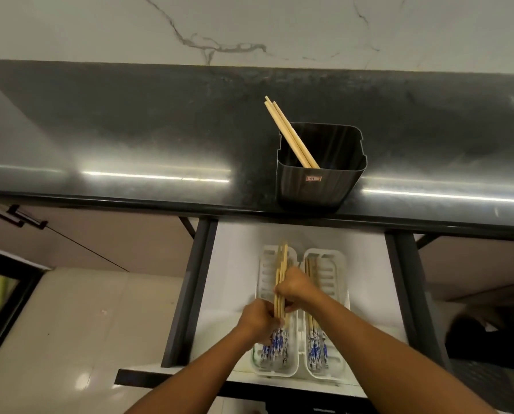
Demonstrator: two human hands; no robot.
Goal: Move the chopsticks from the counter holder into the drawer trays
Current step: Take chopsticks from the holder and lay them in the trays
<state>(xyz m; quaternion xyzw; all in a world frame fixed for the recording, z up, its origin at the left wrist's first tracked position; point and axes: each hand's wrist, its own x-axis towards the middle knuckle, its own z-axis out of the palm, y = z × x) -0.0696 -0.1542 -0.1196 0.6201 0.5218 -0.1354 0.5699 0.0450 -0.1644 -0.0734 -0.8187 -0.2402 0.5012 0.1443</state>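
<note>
Both grips close on one bundle of chopsticks (280, 289) over the open drawer (238, 264). My right hand (297, 286) wraps the bundle near its middle, fingers curled round the shafts; my left hand (257, 319) holds the same bundle lower down, nearer the patterned ends. How many sticks are in the bundle I cannot tell — the fingers cover most of the shafts, and only the plain wooden tips show above my right hand.

The bundle hangs over the left tray (260, 282), a white slotted tray lying lengthwise in the drawer. Blue-and-white patterned ends (275, 346) show at that tray's near end, below my left hand; whether they belong to the held bundle or to sticks already lying in the tray is hidden by the hand. The right tray (338, 282) lies just beside the left one and holds chopsticks (315, 345) with the same blue-and-white ends toward me; my right forearm crosses its middle and hides part of them.

On the dark tabletop (130, 138) above the drawer stands the black holder (315, 186), near the front edge. A few plain wooden chopsticks (285, 130) lean in it, tilted to the upper left, their lower ends hidden behind the holder's front wall. A small label on that wall is too small to read.
</note>
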